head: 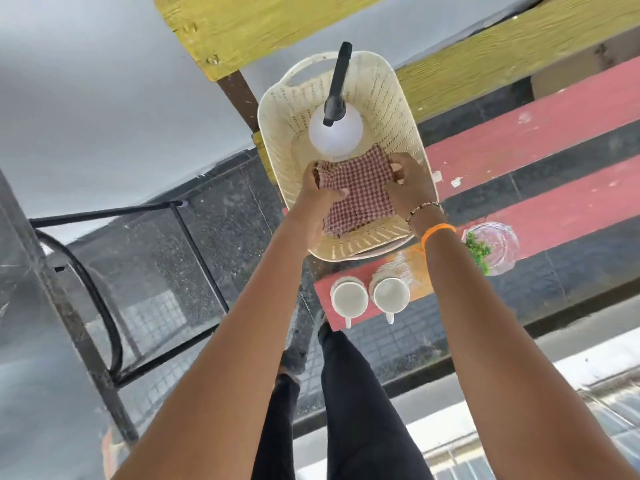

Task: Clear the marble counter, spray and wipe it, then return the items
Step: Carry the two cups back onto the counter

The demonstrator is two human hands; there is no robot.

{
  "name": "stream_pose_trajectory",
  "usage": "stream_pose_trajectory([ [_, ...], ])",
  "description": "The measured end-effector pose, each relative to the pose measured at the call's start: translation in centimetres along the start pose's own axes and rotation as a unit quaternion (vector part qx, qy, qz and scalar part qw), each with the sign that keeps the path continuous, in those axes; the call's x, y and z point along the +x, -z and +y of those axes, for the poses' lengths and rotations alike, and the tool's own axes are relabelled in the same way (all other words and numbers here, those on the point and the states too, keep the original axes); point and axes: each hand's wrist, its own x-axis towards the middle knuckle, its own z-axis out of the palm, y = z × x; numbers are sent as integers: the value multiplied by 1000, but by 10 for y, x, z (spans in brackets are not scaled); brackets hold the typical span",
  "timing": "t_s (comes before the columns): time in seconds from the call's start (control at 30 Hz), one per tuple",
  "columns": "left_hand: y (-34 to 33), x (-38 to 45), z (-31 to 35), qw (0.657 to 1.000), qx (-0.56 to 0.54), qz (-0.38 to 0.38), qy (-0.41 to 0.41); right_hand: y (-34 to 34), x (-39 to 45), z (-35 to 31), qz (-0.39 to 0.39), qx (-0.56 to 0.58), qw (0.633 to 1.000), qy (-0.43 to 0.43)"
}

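Note:
A cream plastic basket (pixel 388 98) stands on the red bench. Inside it a white spray bottle (pixel 335 137) with a black nozzle stands upright at the far end. A red-and-white checked cloth (pixel 360 192) lies over the basket's near half. My left hand (pixel 320 199) grips the cloth's left edge, and my right hand (pixel 412 187) grips its right edge; both hands are inside the basket. Two white cups (pixel 349 299) (pixel 390 295) sit side by side on the bench, nearer to me than the basket.
A clear glass vase with a green sprig (pixel 491 249) lies right of the cups. The red bench slats (pixel 554 133) run to the right. A yellow wooden beam (pixel 277 26) crosses above. Dark speckled marble (pixel 221 216) and a black metal frame (pixel 194 237) sit at left.

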Motion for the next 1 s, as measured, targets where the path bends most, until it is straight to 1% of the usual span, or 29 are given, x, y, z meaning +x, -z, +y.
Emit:
stream_pose_trajectory([
  [0.03, 0, 6, -1, 1000, 6, 4, 6, -4, 5, 3, 1, -8, 1000, -13],
  [0.1, 2, 18, -5, 999, 24, 16, 21, -11, 12, 6, -12, 13, 999, -33],
  [0.17, 4, 25, -8, 997, 57, 27, 34, -17, 16, 8, -49, 12, 998, -36],
  [0.2, 4, 24, -8, 996, 80, 29, 35, -18, 16, 7, -72, -13, 997, -31],
  [0.23, 2, 17, -4, 993, 108, 30, 25, -19, 17, 7, -85, -39, 995, -26],
  [0.3, -4, -2, 3, 981, 187, 44, -19, -19, 12, 6, -84, -65, 994, -17],
  [0.37, -8, -21, 4, 969, 224, 73, -75, -18, 0, 6, -66, -57, 996, 8],
  [0.47, -8, -56, -5, 966, 193, 92, -147, -16, -30, 7, -12, -13, 998, 59],
  [0.6, 0, -90, -33, 957, 183, 139, -175, -12, -75, 16, 73, 60, 989, 118],
  [0.67, 7, -101, -56, 959, 179, 158, -151, -11, -100, 26, 121, 81, 981, 126],
  [0.73, 14, -106, -83, 964, 174, 172, -107, -11, -120, 41, 159, 83, 976, 123],
  [0.8, 19, -106, -106, 970, 171, 166, -38, -15, -135, 63, 155, 75, 981, 94],
  [0.9, 23, -103, -136, 974, 175, 119, 83, -31, -150, 102, 115, 92, 989, -12],
  [1.0, 19, -102, -156, 966, 204, 63, 147, -52, -163, 131, 102, 105, 980, -136],
])
